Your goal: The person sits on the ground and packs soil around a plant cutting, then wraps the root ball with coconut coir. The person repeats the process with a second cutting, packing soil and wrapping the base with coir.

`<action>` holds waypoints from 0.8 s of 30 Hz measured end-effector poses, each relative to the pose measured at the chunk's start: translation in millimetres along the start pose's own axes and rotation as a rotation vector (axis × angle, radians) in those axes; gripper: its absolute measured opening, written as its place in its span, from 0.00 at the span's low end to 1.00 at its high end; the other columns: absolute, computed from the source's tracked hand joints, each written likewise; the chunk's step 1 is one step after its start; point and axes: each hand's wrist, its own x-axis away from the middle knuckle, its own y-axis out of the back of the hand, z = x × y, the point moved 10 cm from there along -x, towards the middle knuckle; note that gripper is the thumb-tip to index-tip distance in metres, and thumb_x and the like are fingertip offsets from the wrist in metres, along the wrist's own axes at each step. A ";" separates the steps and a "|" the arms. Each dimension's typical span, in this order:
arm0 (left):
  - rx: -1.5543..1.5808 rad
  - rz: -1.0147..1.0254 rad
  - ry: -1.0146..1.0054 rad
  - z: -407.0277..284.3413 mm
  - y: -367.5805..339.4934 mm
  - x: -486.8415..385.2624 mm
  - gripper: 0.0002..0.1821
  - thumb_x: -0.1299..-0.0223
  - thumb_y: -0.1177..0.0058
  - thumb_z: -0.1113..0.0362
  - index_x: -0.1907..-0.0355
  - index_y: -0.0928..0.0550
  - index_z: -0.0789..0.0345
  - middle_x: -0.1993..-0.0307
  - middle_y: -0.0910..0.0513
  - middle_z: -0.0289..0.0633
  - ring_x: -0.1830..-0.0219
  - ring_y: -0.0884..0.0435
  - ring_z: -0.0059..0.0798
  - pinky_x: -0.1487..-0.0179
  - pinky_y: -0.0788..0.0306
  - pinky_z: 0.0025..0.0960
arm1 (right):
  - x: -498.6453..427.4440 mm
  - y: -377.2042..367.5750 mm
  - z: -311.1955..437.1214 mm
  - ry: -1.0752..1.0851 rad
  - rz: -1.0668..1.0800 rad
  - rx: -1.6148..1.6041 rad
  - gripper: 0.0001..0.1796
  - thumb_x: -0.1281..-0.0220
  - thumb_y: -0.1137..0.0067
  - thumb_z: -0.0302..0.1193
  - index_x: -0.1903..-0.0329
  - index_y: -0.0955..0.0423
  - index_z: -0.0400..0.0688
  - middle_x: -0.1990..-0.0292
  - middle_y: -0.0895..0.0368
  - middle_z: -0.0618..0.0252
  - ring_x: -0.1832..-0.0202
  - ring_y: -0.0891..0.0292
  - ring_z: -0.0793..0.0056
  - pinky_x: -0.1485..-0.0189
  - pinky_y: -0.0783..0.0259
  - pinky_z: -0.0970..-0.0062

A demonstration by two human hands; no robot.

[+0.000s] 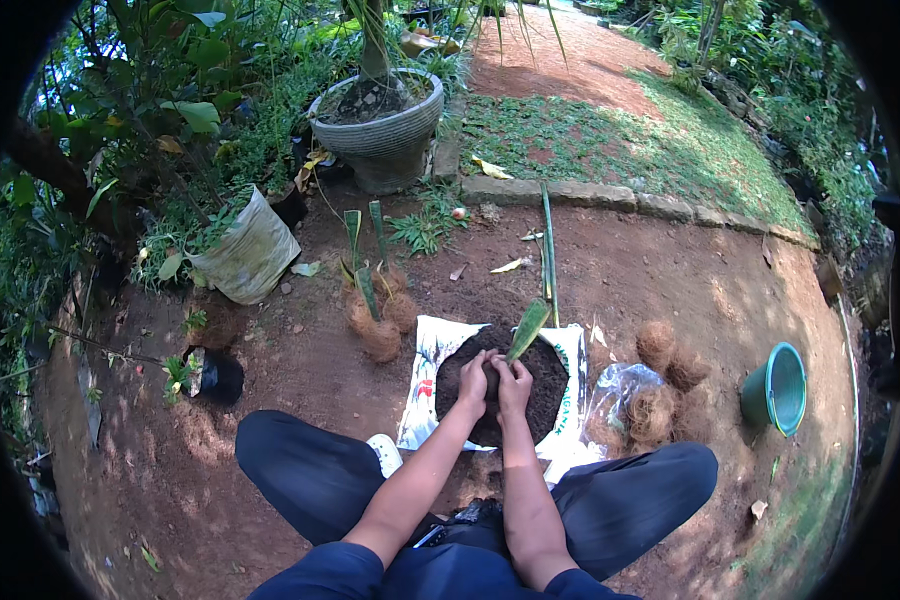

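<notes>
My left hand [477, 384] and my right hand [513, 385] are cupped together around a dark lump of soil [493, 381]. A variegated snake plant leaf cutting [529, 328] rises from between them, tilted up and to the right. My fingers hide its lower end. Below my hands, dark potting soil [459, 375] fills the round opening of a white printed plastic sack [436, 337], which lies on the ground between my legs.
Left of the sack, snake plant cuttings stand in coconut fibre balls [379, 339]. Long green leaves [550, 255] lie beyond it. On the right are more fibre balls [656, 343], a clear plastic bag [621, 384] and a green bucket [772, 390]. A black plant bag [219, 376] lies left.
</notes>
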 end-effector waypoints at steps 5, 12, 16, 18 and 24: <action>-0.058 0.061 0.034 -1.9 -4.1 -2.6 0.26 0.26 0.65 0.50 0.42 0.24 0.67 0.50 0.19 0.40 0.45 0.24 0.28 0.37 0.33 0.32 | 2.1 -4.3 8.3 0.103 -0.084 0.127 0.08 0.48 0.34 0.30 0.66 0.18 0.40 0.67 0.15 0.63 0.63 0.20 0.75 0.54 0.27 0.73; -0.242 0.076 -0.042 29.4 5.8 -9.7 0.24 0.24 0.67 0.52 0.37 0.27 0.64 0.41 0.24 0.41 0.39 0.27 0.29 0.36 0.34 0.31 | -25.0 38.0 -12.9 0.112 -0.354 0.132 0.06 0.47 0.36 0.27 0.67 0.20 0.39 0.69 0.18 0.66 0.65 0.23 0.77 0.57 0.29 0.75; -0.954 0.052 -0.176 28.3 21.6 -24.4 0.24 0.35 0.50 0.60 0.38 0.27 0.66 0.37 0.27 0.52 0.32 0.33 0.43 0.31 0.38 0.39 | -36.1 62.7 -22.7 0.019 -0.422 -0.047 0.02 0.43 0.39 0.24 0.67 0.21 0.40 0.66 0.20 0.68 0.62 0.26 0.79 0.55 0.31 0.78; -1.217 0.088 -0.177 39.6 16.9 -24.0 0.34 0.46 0.38 0.63 0.34 0.30 0.63 0.34 0.32 0.52 0.31 0.36 0.49 0.29 0.40 0.43 | -39.2 70.8 -23.0 -0.002 -0.442 -0.090 0.03 0.43 0.39 0.24 0.66 0.21 0.39 0.65 0.20 0.68 0.61 0.26 0.78 0.53 0.32 0.77; -1.657 0.264 -0.395 61.2 -13.2 7.5 0.40 0.53 0.31 0.60 0.34 0.30 0.60 0.32 0.35 0.48 0.33 0.35 0.50 0.33 0.34 0.44 | -42.8 86.3 -29.0 -0.052 -0.479 -0.095 0.05 0.41 0.42 0.26 0.63 0.22 0.39 0.62 0.21 0.66 0.56 0.27 0.76 0.47 0.34 0.75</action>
